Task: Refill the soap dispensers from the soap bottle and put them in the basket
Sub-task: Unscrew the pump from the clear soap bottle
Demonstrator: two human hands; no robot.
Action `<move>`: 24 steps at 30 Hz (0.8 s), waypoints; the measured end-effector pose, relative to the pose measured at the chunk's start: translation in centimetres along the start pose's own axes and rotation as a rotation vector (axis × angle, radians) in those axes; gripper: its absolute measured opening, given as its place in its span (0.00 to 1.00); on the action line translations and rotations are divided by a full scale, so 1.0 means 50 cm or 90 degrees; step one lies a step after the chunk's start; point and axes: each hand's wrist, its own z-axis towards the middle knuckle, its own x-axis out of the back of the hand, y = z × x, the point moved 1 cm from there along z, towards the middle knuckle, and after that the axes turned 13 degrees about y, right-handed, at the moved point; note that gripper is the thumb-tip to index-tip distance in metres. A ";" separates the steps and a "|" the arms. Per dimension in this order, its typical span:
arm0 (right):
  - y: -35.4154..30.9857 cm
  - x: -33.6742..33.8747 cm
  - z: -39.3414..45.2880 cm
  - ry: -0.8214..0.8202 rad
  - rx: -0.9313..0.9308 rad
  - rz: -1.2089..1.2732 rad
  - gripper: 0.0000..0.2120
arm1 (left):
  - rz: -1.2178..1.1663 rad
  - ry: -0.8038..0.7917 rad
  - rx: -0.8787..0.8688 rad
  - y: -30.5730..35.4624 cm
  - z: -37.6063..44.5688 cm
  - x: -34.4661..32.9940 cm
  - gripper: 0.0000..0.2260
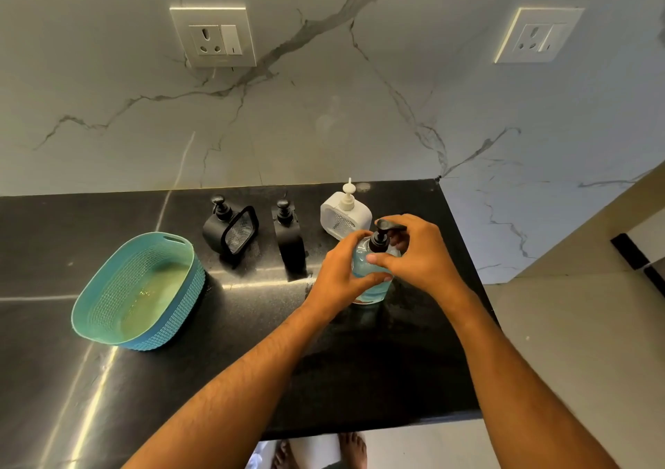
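A home kitchen or wash area is shown. A polished black stone countertop point(144, 378) is set against a white marble-look wall point(324, 116) with grey veining. Two white wall sockets with switches point(213, 37) point(538, 35) are mounted above the counter. Pale floor tiles point(575, 342) and bare feet point(351, 449) are seen below the counter edge.

soap bottle point(370, 281) body largely behind hands point(342, 274)

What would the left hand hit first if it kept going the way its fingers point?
The left hand already grips the soap bottle, so that stops it at once. Past the bottle, its fingers point toward the right hand; depth there is hard to judge.
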 end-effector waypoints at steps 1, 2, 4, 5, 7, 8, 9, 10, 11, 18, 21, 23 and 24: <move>-0.007 -0.004 -0.002 0.029 -0.001 -0.018 0.26 | 0.005 0.001 0.003 0.000 0.000 0.000 0.32; -0.013 -0.008 -0.004 0.063 -0.001 -0.035 0.25 | 0.009 0.002 0.006 -0.001 0.000 0.000 0.31; -0.024 -0.015 -0.008 0.113 0.001 -0.057 0.24 | 0.010 0.002 0.007 -0.002 -0.001 0.001 0.31; -0.027 -0.015 -0.008 0.121 0.002 -0.056 0.23 | 0.011 0.002 0.006 -0.001 -0.001 0.002 0.31; -0.029 -0.008 -0.004 0.098 0.001 -0.020 0.26 | 0.009 -0.001 0.004 -0.001 -0.001 0.002 0.32; -0.030 0.000 0.000 0.069 -0.001 0.009 0.30 | 0.009 -0.003 0.002 -0.001 -0.001 0.002 0.32; -0.029 0.006 0.004 0.037 -0.004 0.035 0.35 | 0.010 -0.003 0.002 0.000 -0.001 0.001 0.32; -0.028 0.011 0.007 0.010 -0.006 0.051 0.39 | 0.011 -0.003 0.003 0.001 -0.001 0.001 0.33; -0.027 0.012 0.009 -0.003 -0.008 0.051 0.42 | 0.010 -0.003 0.004 0.001 -0.001 0.001 0.33; -0.033 -0.008 -0.009 0.096 -0.016 -0.071 0.20 | 0.018 0.004 0.004 0.003 -0.004 0.002 0.31; -0.035 -0.001 -0.009 0.052 0.005 -0.021 0.18 | 0.011 0.003 0.002 0.005 -0.005 0.001 0.33; -0.037 0.004 -0.007 0.018 0.005 -0.007 0.21 | 0.009 0.004 0.002 0.003 -0.006 -0.001 0.33; -0.037 0.004 -0.007 0.017 0.008 -0.015 0.21 | 0.010 0.003 0.004 0.002 -0.006 -0.002 0.33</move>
